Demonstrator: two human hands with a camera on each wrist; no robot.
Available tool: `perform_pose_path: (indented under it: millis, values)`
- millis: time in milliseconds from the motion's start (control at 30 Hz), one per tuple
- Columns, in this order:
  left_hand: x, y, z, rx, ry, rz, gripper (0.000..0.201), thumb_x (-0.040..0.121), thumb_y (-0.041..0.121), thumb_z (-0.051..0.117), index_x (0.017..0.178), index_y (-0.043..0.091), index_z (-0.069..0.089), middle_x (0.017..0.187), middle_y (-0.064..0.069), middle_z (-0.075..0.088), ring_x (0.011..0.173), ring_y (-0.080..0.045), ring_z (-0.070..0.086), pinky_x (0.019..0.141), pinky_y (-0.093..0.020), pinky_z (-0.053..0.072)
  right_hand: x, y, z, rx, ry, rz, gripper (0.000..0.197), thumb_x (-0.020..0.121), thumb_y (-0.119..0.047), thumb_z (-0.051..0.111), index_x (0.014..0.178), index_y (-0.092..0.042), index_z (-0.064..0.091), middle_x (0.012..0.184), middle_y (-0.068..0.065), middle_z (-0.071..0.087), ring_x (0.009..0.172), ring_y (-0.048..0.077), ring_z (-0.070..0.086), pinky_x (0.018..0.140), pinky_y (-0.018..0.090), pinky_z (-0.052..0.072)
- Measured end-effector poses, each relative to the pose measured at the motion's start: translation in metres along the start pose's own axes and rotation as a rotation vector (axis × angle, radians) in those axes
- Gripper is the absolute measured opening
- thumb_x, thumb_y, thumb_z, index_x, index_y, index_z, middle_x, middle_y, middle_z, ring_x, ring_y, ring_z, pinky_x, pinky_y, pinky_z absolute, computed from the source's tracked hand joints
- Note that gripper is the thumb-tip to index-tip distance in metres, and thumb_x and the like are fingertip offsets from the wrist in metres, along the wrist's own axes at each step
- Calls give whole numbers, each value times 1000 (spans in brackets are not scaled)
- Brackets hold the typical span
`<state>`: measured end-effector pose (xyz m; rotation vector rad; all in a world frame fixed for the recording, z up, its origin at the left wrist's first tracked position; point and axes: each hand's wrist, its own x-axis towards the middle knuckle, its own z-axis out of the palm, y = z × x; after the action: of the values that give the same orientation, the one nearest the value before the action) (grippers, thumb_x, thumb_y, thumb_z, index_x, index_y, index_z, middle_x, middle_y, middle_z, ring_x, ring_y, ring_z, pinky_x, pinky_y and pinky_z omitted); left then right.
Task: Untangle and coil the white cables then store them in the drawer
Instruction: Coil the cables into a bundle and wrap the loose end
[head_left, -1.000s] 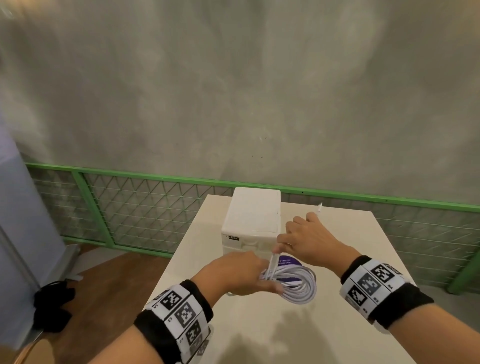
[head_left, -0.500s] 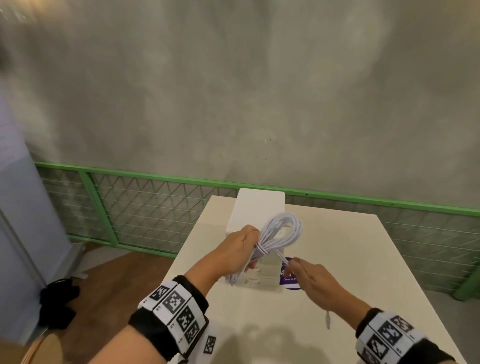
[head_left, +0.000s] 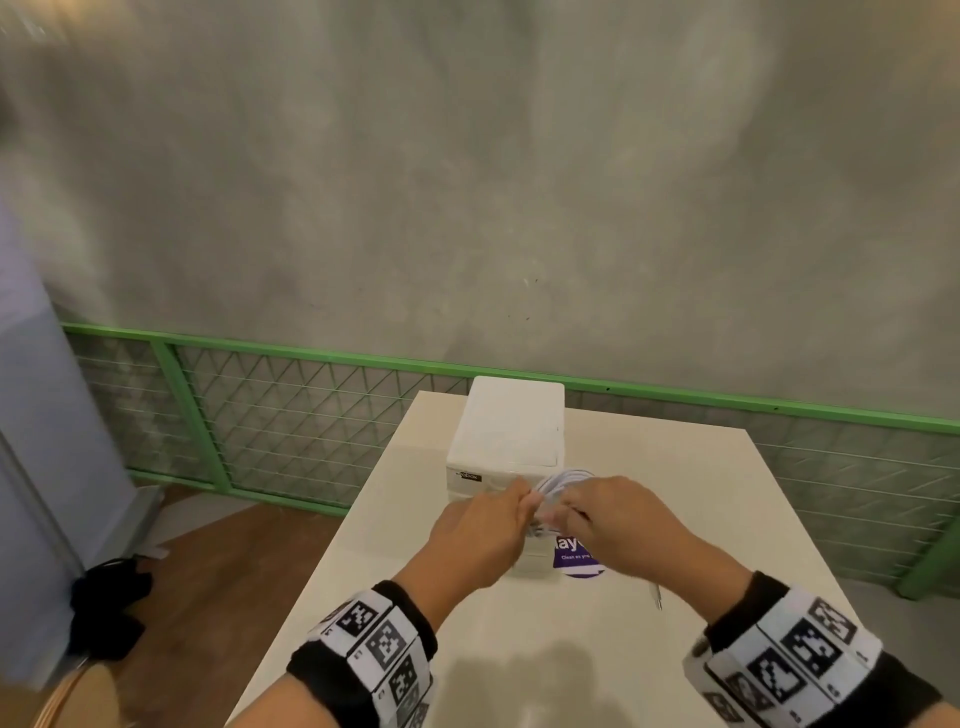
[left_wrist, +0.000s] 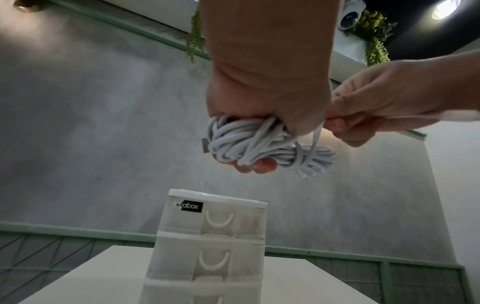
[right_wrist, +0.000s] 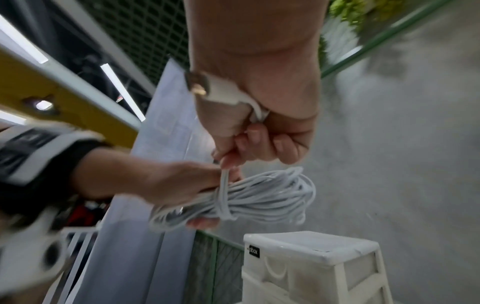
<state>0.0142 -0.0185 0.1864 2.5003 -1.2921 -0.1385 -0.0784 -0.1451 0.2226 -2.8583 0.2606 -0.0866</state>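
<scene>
Against a grey concrete wall, above the bench (head_left: 675, 519) and drawer unit (left_wrist: 213, 236), the left hand (left_wrist: 265, 92) clenched the coiled white cable (left_wrist: 259, 144) so the right hand (right_wrist: 259, 115) could wrap its pinched tail around it.

The drawer unit (head_left: 506, 441) is standing on the bench (head_left: 701, 499) toward its far edge, with a railing (head_left: 291, 410) running behind. The left hand (head_left: 483, 530) and right hand (head_left: 608, 519) are meeting in front of and above the unit, holding the cable bundle (left_wrist: 259, 144) between them. A round label (head_left: 574, 558) is lying on the bench just right of the unit's front.
</scene>
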Motion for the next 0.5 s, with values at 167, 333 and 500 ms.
perform_pose_path:
  millis: [167,333,500]
  values:
    - [-10,5,1,44,15,113,42,88,47,32,118,24,50,100,-4,70,90,-30,63,66,-28,37,12,-1,-4,138,-147,136,39,97,-33,38,76,-7,59,73,2,55,61,12,44,52,19,29]
    - [-5,11,10,152,-49,88,39,98,38,28,99,12,57,98,-15,69,90,-38,61,63,-32,31,19,-9,3,521,-206,349,49,91,-37,49,47,-20,59,65,-1,59,50,9,45,49,18,34]
    - [-6,4,7,41,-139,19,45,99,43,23,110,14,55,105,-15,66,96,-35,59,71,-32,36,13,4,-14,1204,-404,416,76,91,-62,24,85,-2,69,62,4,59,36,11,42,35,18,29]
